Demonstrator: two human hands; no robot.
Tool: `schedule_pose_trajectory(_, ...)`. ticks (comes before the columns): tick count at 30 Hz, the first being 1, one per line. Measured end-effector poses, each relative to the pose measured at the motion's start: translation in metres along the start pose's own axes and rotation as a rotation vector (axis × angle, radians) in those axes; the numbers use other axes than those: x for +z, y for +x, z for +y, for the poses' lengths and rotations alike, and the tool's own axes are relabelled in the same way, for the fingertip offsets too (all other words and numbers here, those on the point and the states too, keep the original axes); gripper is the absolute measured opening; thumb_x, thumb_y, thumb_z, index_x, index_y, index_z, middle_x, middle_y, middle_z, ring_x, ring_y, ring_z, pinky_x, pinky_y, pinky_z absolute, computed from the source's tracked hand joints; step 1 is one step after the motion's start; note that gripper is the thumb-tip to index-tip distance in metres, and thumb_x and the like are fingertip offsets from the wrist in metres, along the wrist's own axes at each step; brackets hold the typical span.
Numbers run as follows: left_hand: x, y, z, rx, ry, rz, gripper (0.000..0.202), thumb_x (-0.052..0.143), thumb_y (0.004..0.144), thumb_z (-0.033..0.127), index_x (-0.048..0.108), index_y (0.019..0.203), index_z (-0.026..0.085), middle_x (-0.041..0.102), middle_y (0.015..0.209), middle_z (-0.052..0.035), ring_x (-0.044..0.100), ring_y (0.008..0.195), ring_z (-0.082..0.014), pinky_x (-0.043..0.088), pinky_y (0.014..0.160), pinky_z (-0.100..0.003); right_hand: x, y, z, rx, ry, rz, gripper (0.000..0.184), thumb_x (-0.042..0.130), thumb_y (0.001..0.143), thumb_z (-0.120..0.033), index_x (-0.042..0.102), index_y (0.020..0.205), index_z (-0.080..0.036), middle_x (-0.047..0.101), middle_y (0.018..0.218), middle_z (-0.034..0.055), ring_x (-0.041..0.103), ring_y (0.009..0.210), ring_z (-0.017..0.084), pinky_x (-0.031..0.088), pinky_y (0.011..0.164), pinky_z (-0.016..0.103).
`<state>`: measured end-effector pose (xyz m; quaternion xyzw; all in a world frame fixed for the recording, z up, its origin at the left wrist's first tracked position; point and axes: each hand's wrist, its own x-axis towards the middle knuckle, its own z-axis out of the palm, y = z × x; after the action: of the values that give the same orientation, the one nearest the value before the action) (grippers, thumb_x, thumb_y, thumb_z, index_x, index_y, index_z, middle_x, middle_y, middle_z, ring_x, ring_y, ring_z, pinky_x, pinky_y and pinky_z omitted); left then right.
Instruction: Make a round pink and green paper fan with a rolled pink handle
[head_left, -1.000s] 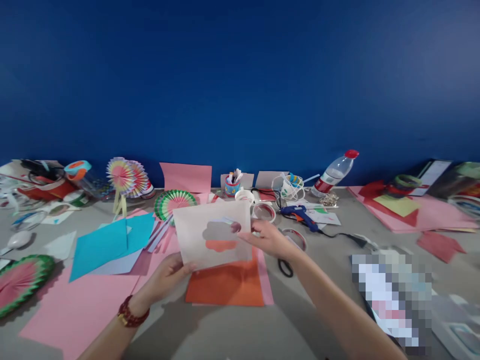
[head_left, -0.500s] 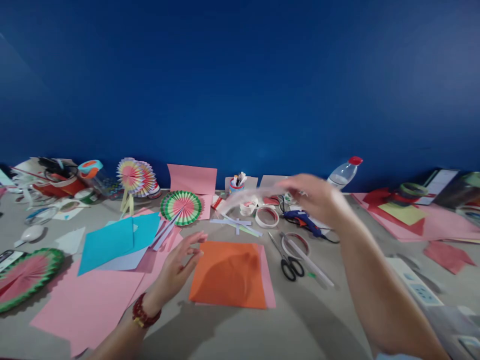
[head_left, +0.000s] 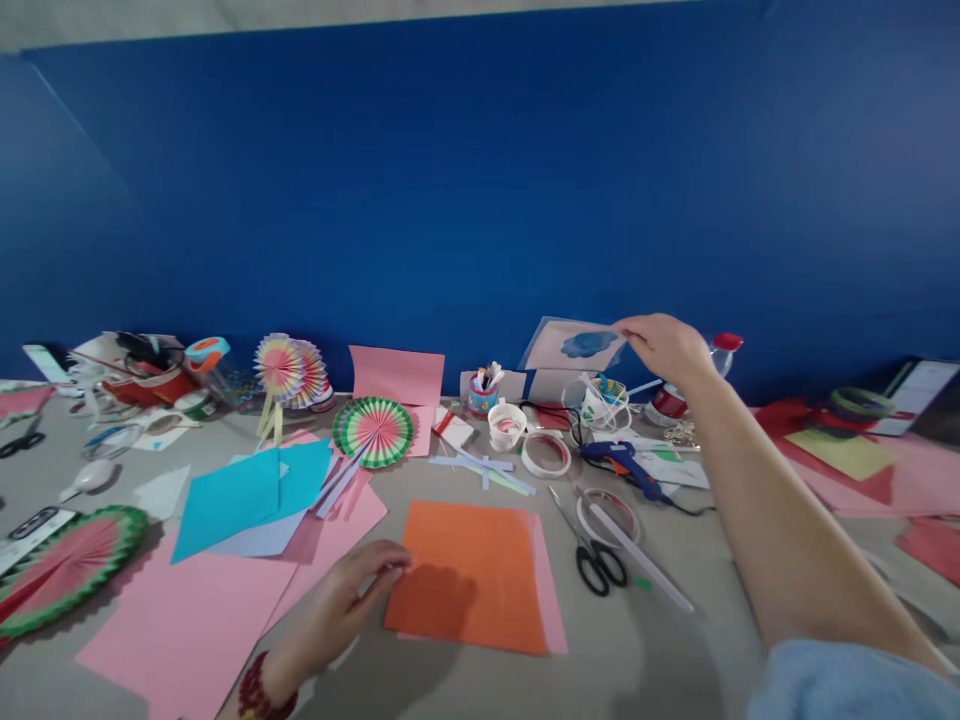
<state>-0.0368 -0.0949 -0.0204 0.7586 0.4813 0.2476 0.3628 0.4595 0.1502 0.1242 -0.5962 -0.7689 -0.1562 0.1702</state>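
My right hand (head_left: pixel 666 345) is raised at the back, its fingers pinching the corner of a clear plastic sleeve (head_left: pixel 559 340) that has a blue cloud-like print on it. Beside the left edge of an orange paper sheet (head_left: pixel 472 575) is my left hand (head_left: pixel 349 600), a red beaded bracelet on its wrist. Its fingers are bent, with a small gap between thumb and fingertips and nothing seen between them. Under the orange sheet, a pink sheet (head_left: pixel 553 600) shows along the right side. Scissors (head_left: pixel 596 560) with black handles lie to the right of the sheets.
Tape rolls (head_left: pixel 546 470), a blue glue gun (head_left: pixel 622 465) and a translucent stick (head_left: pixel 645 560) lie to the right. Blue sheets (head_left: pixel 232 500), pink sheets (head_left: pixel 187 620) and a round pleated paper fan (head_left: pixel 373 418) are at the left. A blue wall (head_left: pixel 480 180) stands behind.
My right hand has moved back and to the right, and the sleeve is now spread upright near the wall. My left hand has lowered slightly, its fingers closer together. The view has tilted up.
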Motion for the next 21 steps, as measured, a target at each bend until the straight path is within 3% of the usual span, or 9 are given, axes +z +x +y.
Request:
schedule_pose_trajectory(7,0.002,0.005,0.012,0.049,0.071,-0.080,0.027,0.043,0.102,0.033,0.068,0.106,0.025,0.073,0.106,-0.0038,0.068,0.097,-0.0156,0.052,0.089,-0.023,0.026,-0.013,0.007,-0.011,-0.094,-0.042,0.038,0.040,0.095,-0.017,0.068,0.120,-0.017,0.072,0.119,0.0107,0.060,0.106,0.025,0.044,0.082,0.032)
schedule_pose_trajectory(13,0.002,0.007,0.014,0.051,0.084,-0.120,0.029,0.041,0.102,0.033,0.068,0.109,0.025,0.072,0.107,-0.0049,0.068,0.098,-0.0165,0.053,0.089,-0.025,0.052,-0.028,-0.009,0.037,-0.183,0.053,0.043,0.044,0.093,-0.021,0.058,0.133,-0.012,0.067,0.122,0.0182,0.056,0.112,0.033,0.042,0.093,0.045)
schedule_pose_trajectory(18,0.001,0.008,0.013,0.072,0.093,-0.125,0.028,0.043,0.102,0.034,0.069,0.108,0.026,0.073,0.105,-0.0041,0.069,0.095,-0.0169,0.054,0.086,-0.025,0.060,-0.033,-0.023,-0.034,-0.187,0.074,0.039,0.042,0.094,-0.017,0.064,0.126,-0.019,0.068,0.120,0.0134,0.058,0.107,0.030,0.042,0.093,0.045)
schedule_pose_trajectory(21,0.001,0.008,0.013,0.095,0.102,-0.096,0.027,0.045,0.101,0.033,0.070,0.108,0.027,0.074,0.103,-0.0038,0.070,0.095,-0.0172,0.055,0.085,-0.025,0.056,-0.034,-0.029,0.020,-0.143,0.135,0.044,0.042,0.094,-0.018,0.058,0.135,-0.017,0.061,0.132,0.0160,0.055,0.113,0.032,0.043,0.094,0.047)
